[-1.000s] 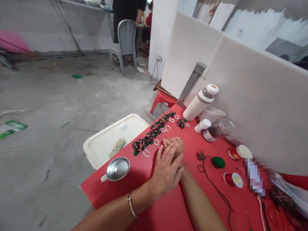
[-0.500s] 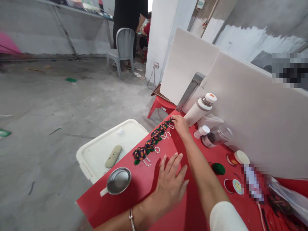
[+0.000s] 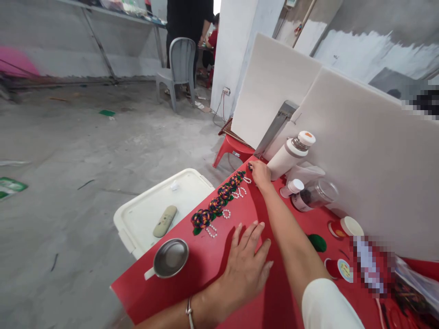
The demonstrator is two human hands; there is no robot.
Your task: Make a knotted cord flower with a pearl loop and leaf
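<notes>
A row of multicoloured crocheted yarn flowers (image 3: 217,205) with green leaves lies along the edge of the red table (image 3: 236,315). White pearl-bead loops (image 3: 226,214) stick out from its right side. At the row's far end, my right hand (image 3: 260,173) pinches a small dark yarn piece (image 3: 250,167), mostly hidden by the fingers. My left hand (image 3: 245,258), with a bracelet at the wrist, is palm down over the near part of the table. Its fingers are spread and hold nothing, right of the flowers.
A metal cup (image 3: 170,258) stands at the near left edge. A white thermos (image 3: 291,155), a small white bottle (image 3: 291,187), a clear jar (image 3: 314,195) and green yarn (image 3: 317,243) are to the right. A white bin lid (image 3: 137,210) sits beside the table. A person stands beyond a grey chair (image 3: 181,61).
My right hand has moved slightly away from the end of the flower row, with the small dark piece at its fingertips. My left hand stays spread. The view has shifted a little.
</notes>
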